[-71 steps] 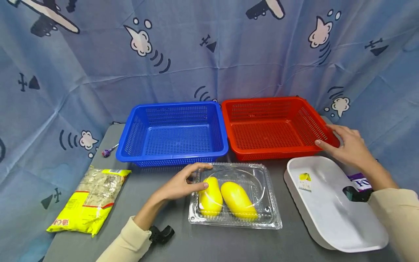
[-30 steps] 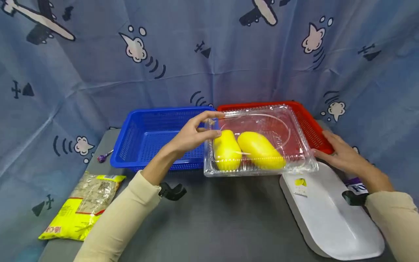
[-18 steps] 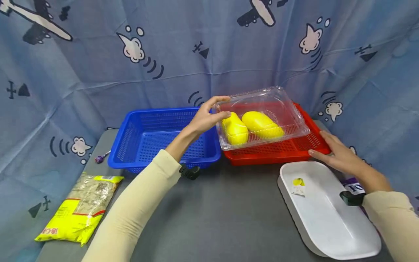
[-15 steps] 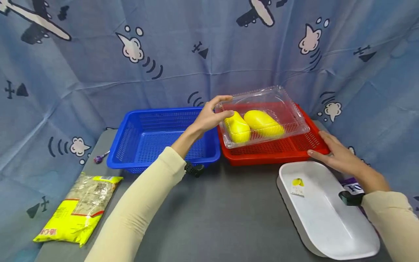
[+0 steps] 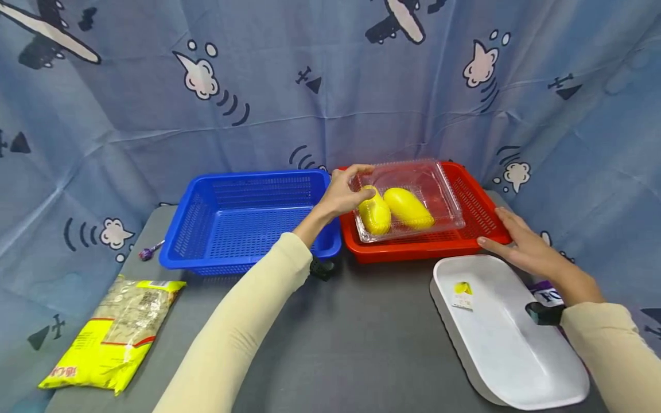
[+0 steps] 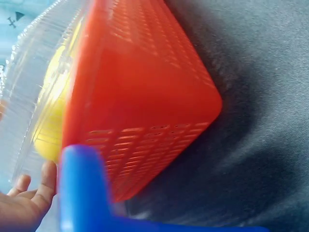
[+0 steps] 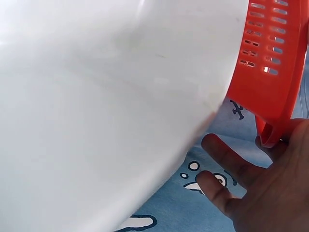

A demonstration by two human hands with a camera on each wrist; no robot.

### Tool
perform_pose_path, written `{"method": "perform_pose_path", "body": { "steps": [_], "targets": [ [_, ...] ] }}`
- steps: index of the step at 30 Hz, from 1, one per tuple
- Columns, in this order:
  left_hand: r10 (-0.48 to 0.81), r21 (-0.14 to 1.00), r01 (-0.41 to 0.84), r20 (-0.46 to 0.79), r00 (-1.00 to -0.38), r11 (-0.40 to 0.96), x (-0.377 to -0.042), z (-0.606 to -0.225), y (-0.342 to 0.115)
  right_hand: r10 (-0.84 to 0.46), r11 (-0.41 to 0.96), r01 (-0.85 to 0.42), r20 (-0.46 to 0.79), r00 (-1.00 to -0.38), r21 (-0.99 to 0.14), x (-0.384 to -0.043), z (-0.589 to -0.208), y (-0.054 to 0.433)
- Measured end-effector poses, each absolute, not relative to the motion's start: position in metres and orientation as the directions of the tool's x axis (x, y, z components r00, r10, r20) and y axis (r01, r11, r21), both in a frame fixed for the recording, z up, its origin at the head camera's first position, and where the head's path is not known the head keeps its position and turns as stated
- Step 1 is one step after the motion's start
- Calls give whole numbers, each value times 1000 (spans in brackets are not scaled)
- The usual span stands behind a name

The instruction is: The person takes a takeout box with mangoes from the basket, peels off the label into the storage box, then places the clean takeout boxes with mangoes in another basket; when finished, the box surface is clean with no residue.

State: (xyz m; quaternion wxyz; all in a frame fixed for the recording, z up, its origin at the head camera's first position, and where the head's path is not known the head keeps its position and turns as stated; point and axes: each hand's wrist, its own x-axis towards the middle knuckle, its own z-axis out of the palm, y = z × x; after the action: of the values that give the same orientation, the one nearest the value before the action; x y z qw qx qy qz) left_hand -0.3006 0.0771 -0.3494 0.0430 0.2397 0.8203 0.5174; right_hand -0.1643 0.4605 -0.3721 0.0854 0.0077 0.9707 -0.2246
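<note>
My left hand (image 5: 343, 192) grips the left edge of a clear plastic clamshell box (image 5: 426, 175), thumb on the near side and fingers behind. Inside the box lie two yellow mangoes (image 5: 408, 207). The box sits tilted within the outline of the red basket (image 5: 477, 201), over its left and middle part. In the left wrist view, the box (image 6: 24, 101) overhangs the basket's rim. My right hand (image 5: 532, 246) holds the red basket's front right corner. In the right wrist view, a finger of that hand (image 7: 277, 188) bends at the red rim while two others extend free.
A blue basket (image 5: 248, 264) stands left of the red one. A white tray (image 5: 516, 338) with a small label lies at front right, a purple packet (image 5: 548, 293) partly hidden behind it. On the left are a yellow snack bag (image 5: 116, 332) and a lollipop (image 5: 147, 252).
My left hand has lifted the clamshell box off the table, carried it up and forward over the red basket, and lowered it there. The right hand stays at the basket's corner.
</note>
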Motion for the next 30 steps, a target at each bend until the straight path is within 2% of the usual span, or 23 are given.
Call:
{"method": "perform_pose_path", "body": {
  "steps": [8, 17, 30],
  "targets": [
    [478, 799, 397, 159, -864, 452, -295, -358, 83, -15, 902, 63, -177, -984, -427, -159, -368, 456],
    [507, 782, 428, 169, -845, 454, -294, -361, 83, -10, 901, 67, -176, -984, -428, -159, -368, 455],
    [461, 676, 438, 161, -872, 592, -291, -363, 81, -16, 909, 57, -172, -985, -412, -160, -370, 457]
  ]
}}
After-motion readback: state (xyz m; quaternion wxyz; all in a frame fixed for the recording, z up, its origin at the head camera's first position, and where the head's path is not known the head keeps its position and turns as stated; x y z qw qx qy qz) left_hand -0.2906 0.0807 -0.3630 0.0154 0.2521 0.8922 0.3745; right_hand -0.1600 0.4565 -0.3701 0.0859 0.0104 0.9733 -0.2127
